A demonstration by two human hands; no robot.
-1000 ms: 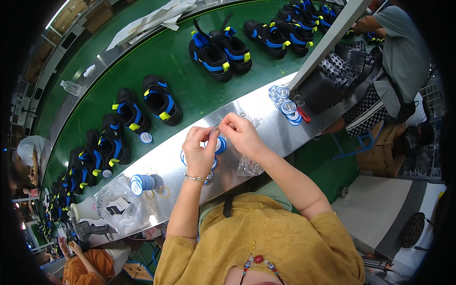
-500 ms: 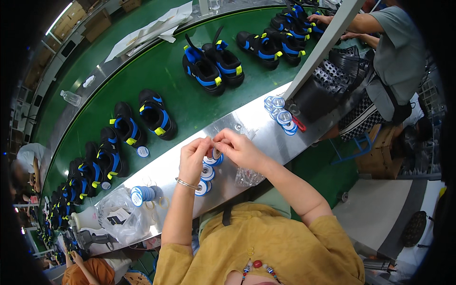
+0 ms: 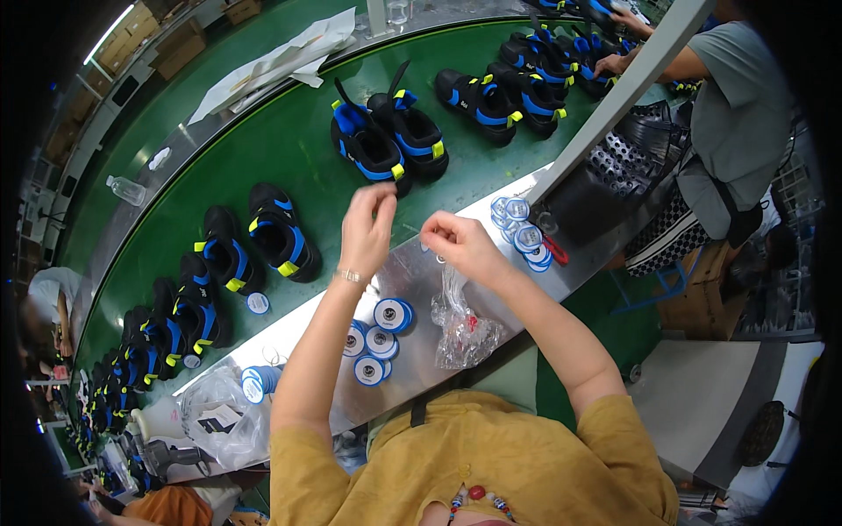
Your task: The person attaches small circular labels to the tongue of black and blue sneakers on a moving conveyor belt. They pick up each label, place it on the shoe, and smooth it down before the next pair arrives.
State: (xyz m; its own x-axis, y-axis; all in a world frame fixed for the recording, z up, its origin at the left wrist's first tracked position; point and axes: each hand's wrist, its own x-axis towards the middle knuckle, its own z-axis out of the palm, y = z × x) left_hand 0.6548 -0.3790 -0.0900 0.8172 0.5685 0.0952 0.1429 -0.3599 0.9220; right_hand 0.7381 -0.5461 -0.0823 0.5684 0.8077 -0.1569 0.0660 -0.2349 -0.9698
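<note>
My left hand (image 3: 368, 226) is raised over the green work surface, close to the heel of a black-and-blue shoe (image 3: 368, 145) with a lime pull tab. Its fingers are bent together; whatever they pinch is too small to make out. To its right, my right hand (image 3: 465, 245) hovers above the metal ledge, thumb and fingers pinched. A small pale bit shows under its fingertips, its kind unclear. Beneath lie several round blue-and-white tags (image 3: 381, 342) in low stacks and a crumpled clear plastic bag (image 3: 469, 337) with something small and red in it.
More shoes (image 3: 282, 232) line the green surface (image 3: 351, 254). At the right, further round tags (image 3: 528, 237) lie beside a red-handled tool (image 3: 556, 250) and a slanted grey post (image 3: 614, 110). A roll-like tag stack (image 3: 260, 382) and plastic bag (image 3: 230, 416) sit left. A co-worker (image 3: 737, 96) handles shoes.
My hands, together over the tags before, have parted and moved away from me, uncovering the tag stacks. The left one is now beside the shoe pair. Shoes at left have slid slightly toward me.
</note>
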